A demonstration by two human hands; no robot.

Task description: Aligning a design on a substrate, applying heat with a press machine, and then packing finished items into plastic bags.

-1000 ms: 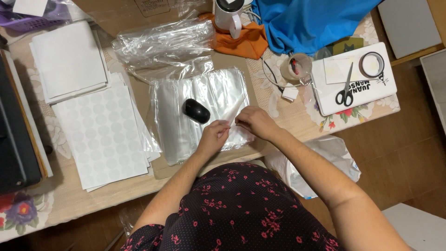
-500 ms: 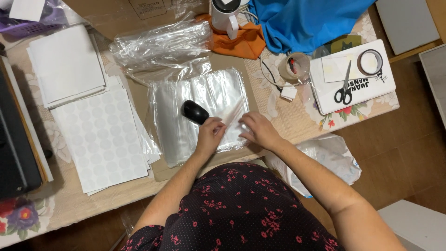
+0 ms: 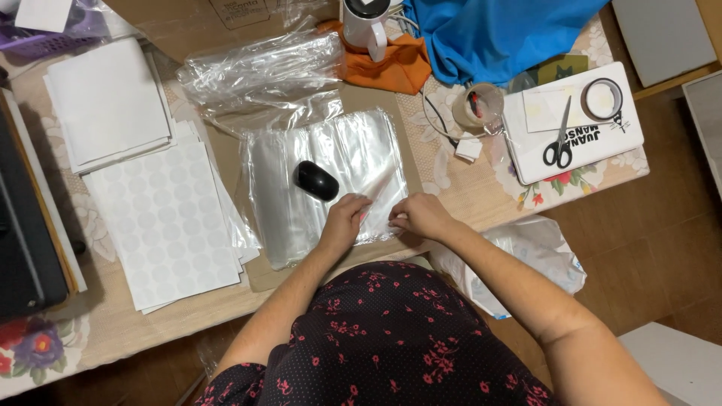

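While both hands work at the near edge of the worktop (image 3: 113,338), the left hand (image 3: 344,222) and the right hand (image 3: 421,216) pinch the same thin clear plastic sleeve (image 3: 380,192), fingers closed on its lower end with the sleeve running up and away between them. It lies on top of a flat stack of clear plastic bags (image 3: 323,150) that sits near the middle of the worktop, on a sheet of brown cardboard (image 3: 259,274).

Such film looks very light, limp and slippery, likely to cling to the sheets below and to crease if pulled hard; a fingertip pinch at one corner or at the open edge seems the surest hold, peeling rather than sliding.

A black oval computer mouse (image 3: 316,180) rests on the stack, just left of the left hand and apart from it. White sheets of round labels (image 3: 162,218) lie toward the left edge, and black-handled scissors (image 3: 560,143) lie on a white box (image 3: 602,154) toward the right edge.
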